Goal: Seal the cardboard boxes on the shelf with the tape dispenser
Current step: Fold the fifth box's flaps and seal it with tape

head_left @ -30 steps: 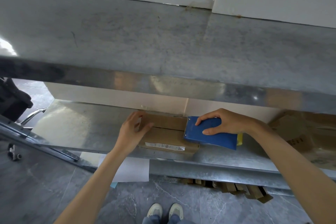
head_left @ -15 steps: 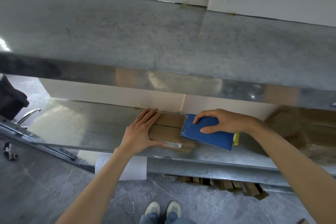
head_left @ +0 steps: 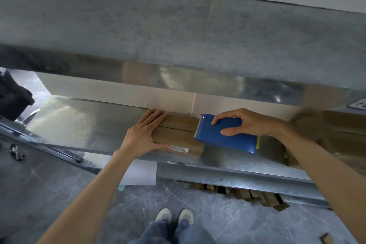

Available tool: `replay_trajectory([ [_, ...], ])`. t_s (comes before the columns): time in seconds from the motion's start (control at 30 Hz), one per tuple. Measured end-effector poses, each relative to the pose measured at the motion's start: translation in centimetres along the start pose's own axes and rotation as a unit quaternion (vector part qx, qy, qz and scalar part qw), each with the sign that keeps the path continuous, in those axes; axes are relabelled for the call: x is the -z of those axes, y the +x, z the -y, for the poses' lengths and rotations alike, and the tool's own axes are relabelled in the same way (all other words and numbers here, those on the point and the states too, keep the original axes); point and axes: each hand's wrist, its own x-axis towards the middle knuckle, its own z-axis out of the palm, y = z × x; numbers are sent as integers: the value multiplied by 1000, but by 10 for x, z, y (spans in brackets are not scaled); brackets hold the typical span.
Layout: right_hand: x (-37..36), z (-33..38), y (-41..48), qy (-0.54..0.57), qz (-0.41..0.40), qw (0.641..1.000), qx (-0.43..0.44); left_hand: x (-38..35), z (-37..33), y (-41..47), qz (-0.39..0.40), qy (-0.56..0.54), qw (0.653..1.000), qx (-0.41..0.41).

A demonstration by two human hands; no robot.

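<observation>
Two hands: the left hand (head_left: pixel 142 136) lies flat, fingers straight, pressing on the 9 o'clock end of the small cardboard box (head_left: pixel 178 138). The right hand (head_left: pixel 251 123) is wrapped round the blue tape dispenser (head_left: pixel 233 142), fingers over its top and thumb on its near side.
Lower shelf (head_left: pixel 79 125): the box's near side sits close to the front lip, so a hard pull toward 6 o'clock could tip it off the edge.
Small cardboard box: it lies just below the picture's centre, held by palm pressure alone. If that pressure eases during the stroke, the box will likely skid along the smooth metal toward 9 o'clock and the tape will wrinkle.
Flap seam (head_left: pixel 174 127): it runs from 9 to 3 o'clock across the top. A slanted stroke would lay tape beside it and leave the flaps free.
Tape dispenser: its toothed end rests at the box's 3 o'clock end, about over the seam. Whether tape has stuck there cannot be told; if it has not, the stroke lays nothing.
Larger cardboard boxes (head_left: pixel 326 134): these sit well apart at 3 o'clock, blurred, and a swinging elbow might nudge them.
Upper shelf (head_left: pixel 178 25): it overhangs at 12 o'clock, so a lifted wrist could knock against it.
</observation>
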Motion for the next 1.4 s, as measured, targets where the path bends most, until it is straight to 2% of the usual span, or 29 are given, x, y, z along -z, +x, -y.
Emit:
replay_trajectory([
  [0.6, 17, -41, -34, 10, -11, 1000, 26, -5, 4, 2, -4, 8, 1000, 3],
  [1.07, 10, -61, -29, 20, -8, 1000, -12, -8, 3, 4, -53, -40, 998, 2],
  [1.4, 3, -53, -1, -36, 12, 999, -38, -10, 5, 5, -59, -53, 997, 2],
])
